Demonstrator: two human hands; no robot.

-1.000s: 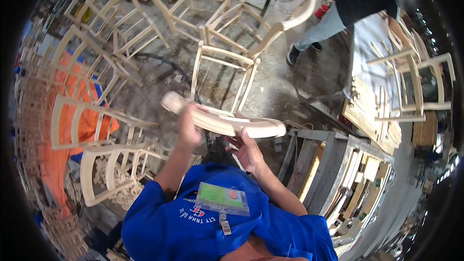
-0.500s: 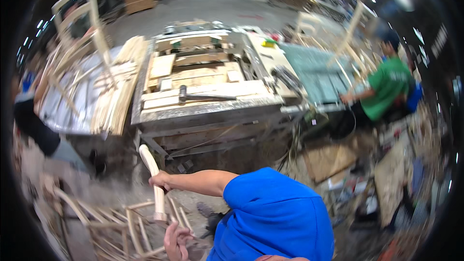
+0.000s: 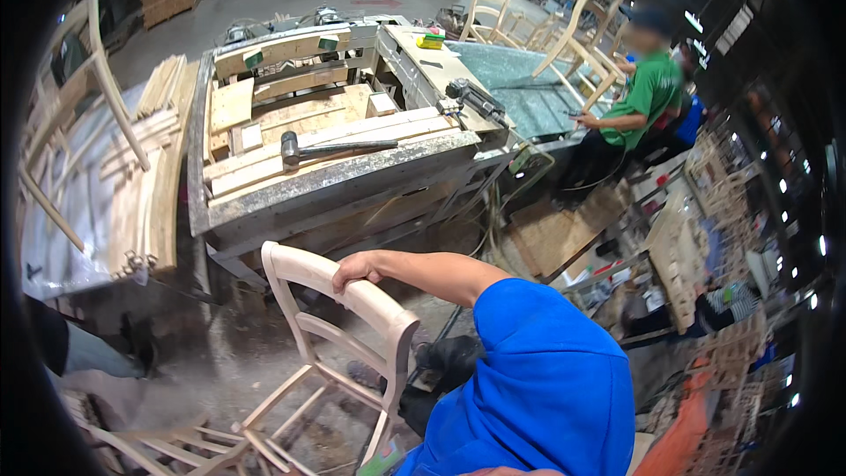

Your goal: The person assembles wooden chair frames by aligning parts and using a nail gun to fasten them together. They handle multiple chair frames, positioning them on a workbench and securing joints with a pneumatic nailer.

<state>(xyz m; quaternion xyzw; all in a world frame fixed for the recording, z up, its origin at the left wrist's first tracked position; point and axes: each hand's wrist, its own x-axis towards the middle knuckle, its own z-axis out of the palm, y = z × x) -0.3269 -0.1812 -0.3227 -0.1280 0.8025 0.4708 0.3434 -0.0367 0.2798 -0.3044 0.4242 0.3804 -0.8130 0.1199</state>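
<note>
My right hand (image 3: 357, 271) grips the curved top rail of a bare wooden chair frame (image 3: 322, 273), its fingers wrapped over the edge. The pale chair back faces up, with a curved slat (image 3: 339, 341) below the top rail. Legs and rungs reach down toward the lower left, and the lower end is partly cut off by the picture's edge. Beside the chair's lower right part shows a small green patch (image 3: 381, 460) that I cannot make out. My left hand is out of view.
Beyond the chair stands a workbench (image 3: 335, 172) bearing a mallet (image 3: 291, 150) and a black power tool (image 3: 474, 99). Wood strips (image 3: 150, 185) lie at left. More chair frames (image 3: 189, 454) crowd the lower left. A person in green (image 3: 652, 88) works at a blue-green table (image 3: 493, 79).
The chair frame has turned from edge-on to showing its back and shifted right, my right hand still on it. My left hand has left the picture. The whole view has tilted.
</note>
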